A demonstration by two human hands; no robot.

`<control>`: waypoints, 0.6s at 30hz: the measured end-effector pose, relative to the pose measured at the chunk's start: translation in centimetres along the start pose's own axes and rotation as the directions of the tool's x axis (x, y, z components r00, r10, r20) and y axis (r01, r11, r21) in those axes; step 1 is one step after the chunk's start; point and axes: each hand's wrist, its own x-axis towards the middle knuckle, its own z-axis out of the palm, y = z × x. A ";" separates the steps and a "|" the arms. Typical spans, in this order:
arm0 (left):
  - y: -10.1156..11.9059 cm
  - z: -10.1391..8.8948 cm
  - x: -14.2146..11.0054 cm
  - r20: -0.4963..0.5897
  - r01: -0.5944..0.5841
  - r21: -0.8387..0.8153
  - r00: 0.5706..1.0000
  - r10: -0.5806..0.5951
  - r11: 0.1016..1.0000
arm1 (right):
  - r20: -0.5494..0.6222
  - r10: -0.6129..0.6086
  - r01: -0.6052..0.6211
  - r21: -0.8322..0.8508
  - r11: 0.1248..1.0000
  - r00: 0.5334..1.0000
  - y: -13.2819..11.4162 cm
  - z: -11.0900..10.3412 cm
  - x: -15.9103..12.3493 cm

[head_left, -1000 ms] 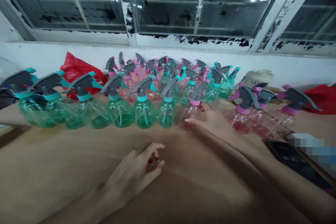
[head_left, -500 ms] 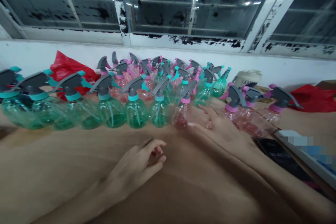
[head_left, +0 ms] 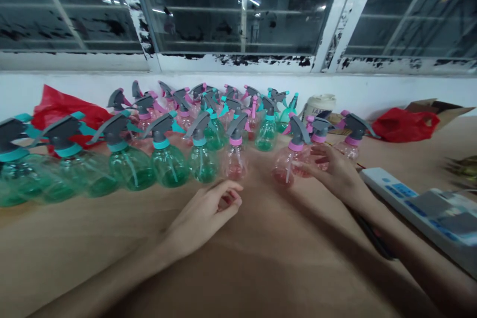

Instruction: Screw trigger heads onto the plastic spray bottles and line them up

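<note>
Bottle (head_left: 235, 165) now stands unheld | right hand (head_left: 337, 171) has shifted beside front-right bottle (head_left: 284, 173), fingers spread, contact unclear | left hand (head_left: 206, 211) half-curled, empty

The right hand (head_left: 337, 171) hides parts of two pink bottles (head_left: 352, 133) just behind it, and its forearm (head_left: 408, 251) covers most of the phone (head_left: 375, 239).

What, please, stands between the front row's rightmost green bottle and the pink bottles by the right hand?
One pink bottle, then tabletop, in the head view.

Pink bottles (head_left: 234, 163) with pink collars (head_left: 235, 142), green bottles (head_left: 129, 171) with turquoise collars (head_left: 161, 144), grey heads (head_left: 156, 130).
</note>
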 end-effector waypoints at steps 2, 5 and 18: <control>0.3 0.3 0.5 -0.011 -0.015 -0.033 1.000 0.015 0.999 | 0.035 0.011 -0.010 -0.042 0.999 0.999 -0.3 0.6 0.1; 0.9 0.4 1.0 -0.017 -0.040 -0.048 0.999 0.040 0.998 | 0.050 0.029 -0.022 -0.150 0.988 0.998 -1.4 1.1 -0.2; 2.0 0.2 1.0 -0.029 -0.054 -0.070 0.998 0.052 0.996 | 0.040 -0.083 0.091 -0.270 0.959 0.996 -4.6 2.5 -2.3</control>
